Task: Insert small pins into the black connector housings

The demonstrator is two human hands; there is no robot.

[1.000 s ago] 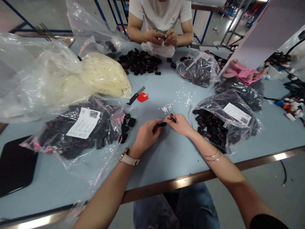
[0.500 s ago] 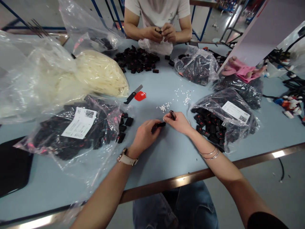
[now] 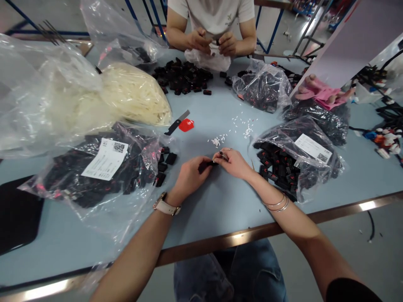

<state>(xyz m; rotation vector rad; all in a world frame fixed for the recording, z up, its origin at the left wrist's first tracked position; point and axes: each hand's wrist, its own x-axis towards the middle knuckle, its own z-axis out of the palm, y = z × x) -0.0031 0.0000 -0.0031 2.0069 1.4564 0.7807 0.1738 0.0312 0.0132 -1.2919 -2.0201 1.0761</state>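
Observation:
My left hand (image 3: pixel 191 176) grips a small black plastic connector (image 3: pixel 205 166) just above the blue table (image 3: pixel 220 201). My right hand (image 3: pixel 234 162) meets it from the right, fingers pinched on a thin dark tool (image 3: pixel 223 156) whose tip touches the connector. A scatter of tiny white pieces (image 3: pixel 217 141) lies just beyond my hands. An open clear bag of black connectors (image 3: pixel 292 161) sits right of my right hand. Another labelled bag of connectors (image 3: pixel 100 167) lies to the left, with a few loose ones (image 3: pixel 166 161) spilled beside it.
Across the table a person in a white shirt (image 3: pixel 214 40) handles a small part above a loose pile of black connectors (image 3: pixel 184 77). A bag of cream strips (image 3: pixel 135 94), a small knife with red tag (image 3: pixel 181 123), pink gloves (image 3: pixel 321 94) and more bags (image 3: pixel 261 88) lie around.
My hands have drawn closer together, the right one sliding slightly left onto the connector. The person opposite shifted their hands a little.

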